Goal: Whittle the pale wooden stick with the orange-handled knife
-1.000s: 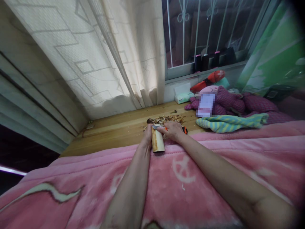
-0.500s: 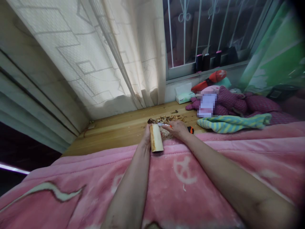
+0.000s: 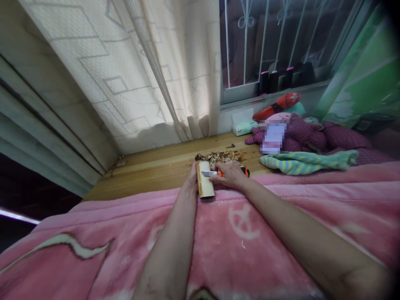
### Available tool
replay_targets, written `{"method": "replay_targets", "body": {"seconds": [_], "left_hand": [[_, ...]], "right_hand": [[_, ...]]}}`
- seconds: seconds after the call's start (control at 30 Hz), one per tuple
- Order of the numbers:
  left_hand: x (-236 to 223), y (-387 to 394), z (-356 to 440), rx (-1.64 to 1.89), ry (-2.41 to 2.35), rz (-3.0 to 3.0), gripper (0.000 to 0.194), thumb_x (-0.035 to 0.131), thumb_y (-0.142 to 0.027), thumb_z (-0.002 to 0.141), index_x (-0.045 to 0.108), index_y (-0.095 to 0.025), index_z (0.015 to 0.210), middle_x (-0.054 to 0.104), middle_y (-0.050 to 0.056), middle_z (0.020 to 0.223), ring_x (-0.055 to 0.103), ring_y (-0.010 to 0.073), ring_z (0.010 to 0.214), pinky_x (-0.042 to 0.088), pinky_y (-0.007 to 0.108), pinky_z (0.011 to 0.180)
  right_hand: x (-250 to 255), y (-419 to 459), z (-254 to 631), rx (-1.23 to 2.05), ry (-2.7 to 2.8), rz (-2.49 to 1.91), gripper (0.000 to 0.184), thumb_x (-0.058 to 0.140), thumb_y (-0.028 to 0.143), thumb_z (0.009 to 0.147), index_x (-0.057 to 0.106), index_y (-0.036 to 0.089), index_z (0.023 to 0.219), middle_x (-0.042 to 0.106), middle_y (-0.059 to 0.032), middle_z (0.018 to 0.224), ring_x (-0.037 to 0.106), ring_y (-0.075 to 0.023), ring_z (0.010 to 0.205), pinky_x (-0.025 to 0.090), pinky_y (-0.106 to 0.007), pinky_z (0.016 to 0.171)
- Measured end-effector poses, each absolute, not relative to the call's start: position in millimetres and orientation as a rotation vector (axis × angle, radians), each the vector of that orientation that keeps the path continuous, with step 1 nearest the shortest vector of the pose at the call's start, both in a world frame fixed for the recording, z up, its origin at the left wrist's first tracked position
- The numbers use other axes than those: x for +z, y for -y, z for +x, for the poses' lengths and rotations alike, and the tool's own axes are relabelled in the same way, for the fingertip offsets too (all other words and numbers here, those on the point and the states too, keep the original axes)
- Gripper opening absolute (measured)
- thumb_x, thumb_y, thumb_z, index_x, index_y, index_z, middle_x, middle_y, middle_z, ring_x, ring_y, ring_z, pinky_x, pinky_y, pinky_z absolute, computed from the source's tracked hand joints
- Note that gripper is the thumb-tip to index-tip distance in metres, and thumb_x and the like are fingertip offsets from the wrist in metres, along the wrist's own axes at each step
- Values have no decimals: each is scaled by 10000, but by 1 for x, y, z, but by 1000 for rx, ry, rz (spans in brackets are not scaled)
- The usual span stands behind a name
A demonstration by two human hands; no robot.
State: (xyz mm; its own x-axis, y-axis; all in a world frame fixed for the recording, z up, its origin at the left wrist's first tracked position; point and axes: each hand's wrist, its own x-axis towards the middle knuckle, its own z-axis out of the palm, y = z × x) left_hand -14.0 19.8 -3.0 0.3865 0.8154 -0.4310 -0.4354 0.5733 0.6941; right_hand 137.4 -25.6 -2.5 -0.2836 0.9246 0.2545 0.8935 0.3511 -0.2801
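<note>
Pale curtains are hanging beside a barred window, and a wooden ledge is running along under them, just past the pink blanket I am leaning over. My left hand is clenched around a pale wood billet, holding it tilted slightly and nearly upright, with its lower end over the blanket's edge. My right hand is gripping a knife with an orange and black handle, its steel blade lying across the upper part of the billet and touching it. A heap of wood shavings is lying on the ledge just beyond my hands. Farther right, a tissue pack, a purple plush toy and a striped green-and-yellow cloth are sitting together.
</note>
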Motion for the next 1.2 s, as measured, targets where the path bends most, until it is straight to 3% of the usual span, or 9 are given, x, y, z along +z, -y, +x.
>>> {"method": "replay_targets", "body": {"seconds": [0.23,0.37,0.5,0.7,0.97,1.2], "left_hand": [[-5,-21,-16,796,-753,557,474,318,-442,806,623,-79,823,644,111,634,595,192,553,469,303,544],[-4,-20,-15,813,-755,535,511,304,-471,811,618,-71,862,647,117,655,602,194,580,469,299,544],[2,-15,-14,839,-781,558,483,306,-474,820,597,-100,724,618,85,566,574,168,484,456,278,481],[8,-8,-14,824,-844,574,494,320,-516,816,557,-116,650,563,48,462,516,142,370,416,250,392],[2,-15,-14,852,-858,578,416,355,-456,816,538,-123,649,563,49,488,519,146,393,425,265,418],[-2,-21,-14,887,-895,507,381,369,-413,813,565,-112,686,549,39,458,493,125,380,391,231,413]], "right_hand": [[-7,24,147,123,2246,-1219,355,459,507,778,532,162,823,577,-48,825,484,-153,754,307,-238,640],[-10,22,147,7,2223,-1176,377,457,518,783,580,162,768,590,-56,813,468,-165,793,285,-280,751],[-11,23,146,65,2191,-1277,399,412,536,808,608,200,898,612,-25,788,494,-144,751,269,-261,722],[-10,24,142,110,2209,-1499,459,306,561,840,582,194,854,615,-36,791,503,-141,709,242,-231,591],[-13,20,137,-85,2220,-1565,505,270,576,843,586,182,848,611,-67,901,480,-189,864,252,-313,773],[-14,23,138,44,2304,-1501,539,231,592,844,587,189,811,610,-33,781,487,-133,679,226,-242,570]]}}
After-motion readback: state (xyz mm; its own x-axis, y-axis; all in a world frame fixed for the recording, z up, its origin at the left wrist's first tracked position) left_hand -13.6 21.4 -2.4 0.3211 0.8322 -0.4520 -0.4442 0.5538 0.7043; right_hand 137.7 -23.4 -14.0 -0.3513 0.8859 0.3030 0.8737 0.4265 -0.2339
